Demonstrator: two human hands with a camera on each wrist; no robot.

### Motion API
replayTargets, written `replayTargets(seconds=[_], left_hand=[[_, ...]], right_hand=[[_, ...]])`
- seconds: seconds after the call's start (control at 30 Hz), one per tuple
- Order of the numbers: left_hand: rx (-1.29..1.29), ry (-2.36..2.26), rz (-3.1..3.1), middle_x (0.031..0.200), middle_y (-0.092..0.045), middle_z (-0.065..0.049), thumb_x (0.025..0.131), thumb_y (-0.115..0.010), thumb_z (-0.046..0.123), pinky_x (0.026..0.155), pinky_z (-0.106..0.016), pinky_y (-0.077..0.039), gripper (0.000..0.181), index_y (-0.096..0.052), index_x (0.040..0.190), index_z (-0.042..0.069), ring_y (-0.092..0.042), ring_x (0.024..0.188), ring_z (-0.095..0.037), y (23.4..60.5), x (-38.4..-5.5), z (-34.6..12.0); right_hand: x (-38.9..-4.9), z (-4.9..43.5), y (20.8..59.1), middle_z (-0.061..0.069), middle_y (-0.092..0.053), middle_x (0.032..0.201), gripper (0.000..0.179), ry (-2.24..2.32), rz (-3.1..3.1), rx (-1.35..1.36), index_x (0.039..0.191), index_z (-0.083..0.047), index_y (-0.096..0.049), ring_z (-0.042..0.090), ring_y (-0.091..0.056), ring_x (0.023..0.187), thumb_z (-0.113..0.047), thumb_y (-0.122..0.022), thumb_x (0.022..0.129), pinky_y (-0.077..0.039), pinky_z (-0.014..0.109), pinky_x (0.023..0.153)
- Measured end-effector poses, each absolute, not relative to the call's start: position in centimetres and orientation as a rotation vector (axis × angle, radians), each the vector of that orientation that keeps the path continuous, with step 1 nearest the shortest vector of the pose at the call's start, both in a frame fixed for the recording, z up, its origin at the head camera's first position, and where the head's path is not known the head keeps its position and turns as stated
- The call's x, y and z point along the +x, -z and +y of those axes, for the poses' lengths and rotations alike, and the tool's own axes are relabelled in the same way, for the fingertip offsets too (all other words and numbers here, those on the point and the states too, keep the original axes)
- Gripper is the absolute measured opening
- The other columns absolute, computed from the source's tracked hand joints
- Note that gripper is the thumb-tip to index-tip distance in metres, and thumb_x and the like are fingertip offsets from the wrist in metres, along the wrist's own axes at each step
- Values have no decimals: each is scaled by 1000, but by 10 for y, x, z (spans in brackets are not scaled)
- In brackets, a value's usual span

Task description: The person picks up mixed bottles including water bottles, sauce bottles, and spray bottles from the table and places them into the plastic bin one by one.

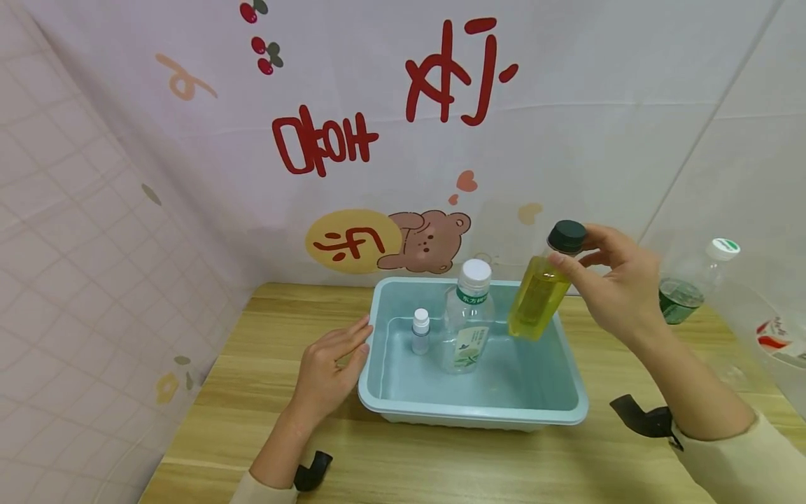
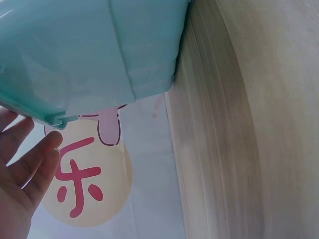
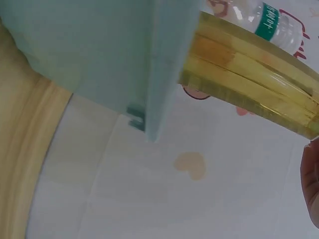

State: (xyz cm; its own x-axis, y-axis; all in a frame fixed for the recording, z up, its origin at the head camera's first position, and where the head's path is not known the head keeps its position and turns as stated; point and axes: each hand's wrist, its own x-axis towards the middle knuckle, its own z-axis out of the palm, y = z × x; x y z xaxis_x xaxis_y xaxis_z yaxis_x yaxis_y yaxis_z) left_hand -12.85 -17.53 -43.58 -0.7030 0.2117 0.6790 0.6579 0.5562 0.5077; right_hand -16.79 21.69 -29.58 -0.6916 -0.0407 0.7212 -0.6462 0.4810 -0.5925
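In the head view my right hand grips a bottle of yellow liquid by its neck, just under the dark green cap. The bottle tilts, its base over the right side of a light blue plastic basin. Fingers of my left hand rest against the basin's left rim, fairly straight. Inside the basin stand a clear bottle with a white cap and a small white-capped vial. The right wrist view shows the yellow liquid bottle beyond the basin wall.
To the right, a clear bottle with a green label and white cap stands on the wooden table. Another clear bottle with a red and white label is at the far right. A printed cloth hangs behind the basin.
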Motion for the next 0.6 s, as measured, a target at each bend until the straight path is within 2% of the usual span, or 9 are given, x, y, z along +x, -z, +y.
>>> replayTargets(seconds=[0.17, 0.37, 0.6], left_hand=[[-693, 1048, -2235, 133, -69, -13, 90, -73, 1, 86, -52, -62, 33, -76, 123, -2, -74, 111, -32, 436, -128, -176], [-688, 1051, -2237, 133, -69, -14, 90, -72, 1, 86, -52, -62, 33, -76, 123, -2, -74, 111, -32, 436, -127, -175], [-692, 1056, -2230, 132, -70, -14, 90, -73, 1, 86, -51, -62, 33, -76, 123, -2, -74, 111, -32, 436, -128, -175]], right_hand=[[-169, 216, 309, -21, -70, 97, 38, -1217, -2136, 535, 115, 5, -75, 0, -65, 80, 14, -82, 79, -51, 11, 73], [-170, 215, 325, -17, -71, 93, 36, -1236, -2232, 466, 116, -1, -76, 1, -65, 83, 3, -86, 82, -51, 11, 75], [-173, 213, 340, -13, -72, 89, 35, -1257, -2267, 464, 114, -1, -77, -1, -67, 79, 2, -88, 80, -52, 10, 74]])
